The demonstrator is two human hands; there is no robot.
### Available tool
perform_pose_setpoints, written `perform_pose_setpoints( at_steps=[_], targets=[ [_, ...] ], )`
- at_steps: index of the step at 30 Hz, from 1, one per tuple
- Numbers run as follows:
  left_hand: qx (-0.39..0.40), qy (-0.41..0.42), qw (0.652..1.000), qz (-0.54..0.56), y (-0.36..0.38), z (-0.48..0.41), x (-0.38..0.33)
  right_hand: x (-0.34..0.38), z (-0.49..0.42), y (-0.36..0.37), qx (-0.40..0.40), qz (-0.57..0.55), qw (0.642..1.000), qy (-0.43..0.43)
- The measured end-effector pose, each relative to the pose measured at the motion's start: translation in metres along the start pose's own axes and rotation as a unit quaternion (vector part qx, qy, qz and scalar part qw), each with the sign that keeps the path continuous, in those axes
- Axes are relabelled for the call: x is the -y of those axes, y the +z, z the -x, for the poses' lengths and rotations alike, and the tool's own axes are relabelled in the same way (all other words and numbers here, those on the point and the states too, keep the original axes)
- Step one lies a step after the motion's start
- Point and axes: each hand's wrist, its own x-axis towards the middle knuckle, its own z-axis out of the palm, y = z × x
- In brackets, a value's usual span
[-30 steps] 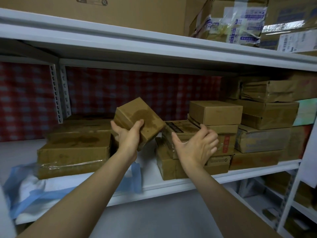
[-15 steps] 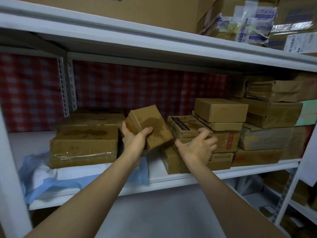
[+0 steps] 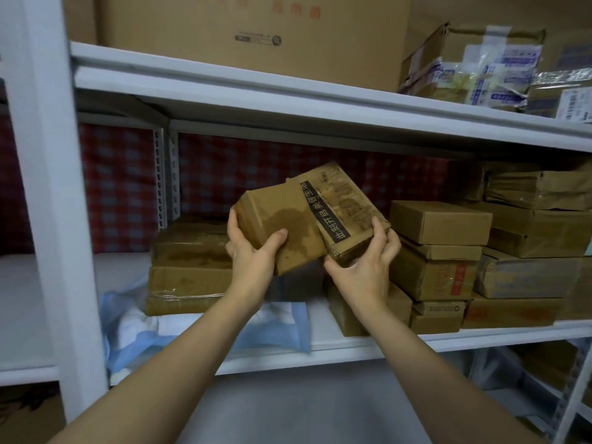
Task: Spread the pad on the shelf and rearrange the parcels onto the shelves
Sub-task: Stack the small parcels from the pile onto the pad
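Note:
My left hand [image 3: 254, 251] grips a small stained brown parcel [image 3: 282, 225], lifted above the middle shelf [image 3: 336, 344]. My right hand [image 3: 368, 261] grips a second parcel with a black printed strip [image 3: 346, 203], tilted and pressed against the first one. A blue and white pad [image 3: 179, 328] lies crumpled on the left part of the shelf. Two flat brown parcels [image 3: 189, 274] are stacked on the pad's rear portion, just left of my hands.
Stacks of brown parcels [image 3: 442, 251] fill the shelf's right side. A white upright post [image 3: 61, 203] stands at the left. The upper shelf [image 3: 288, 100] carries a large carton [image 3: 250, 33] and taped boxes [image 3: 474, 65]. A red checked cloth [image 3: 240, 168] hangs behind.
My right hand took the black-striped parcel off the stack and lifted it beside the stained parcel in my left hand. The view shifted left and closer.

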Motion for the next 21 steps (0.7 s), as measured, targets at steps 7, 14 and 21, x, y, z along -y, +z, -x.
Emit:
perform_pose_setpoints(
  at_steps=[7,14,21],
  targets=[
    [-0.113,-0.033,0.993,0.007,-0.065,-0.012,-0.013,0.034,0.006,0.036,0.037,-0.067,0.996,-0.036],
    [-0.234,-0.099,0.967,0.020,-0.092,-0.047,-0.018,0.049,-0.021,0.075,0.045,-0.125,0.986,0.102],
    [-0.263,-0.124,0.950,-0.113,-0.071,-0.110,-0.024,0.033,-0.086,0.130,0.074,-0.128,0.977,0.153]
  ],
)
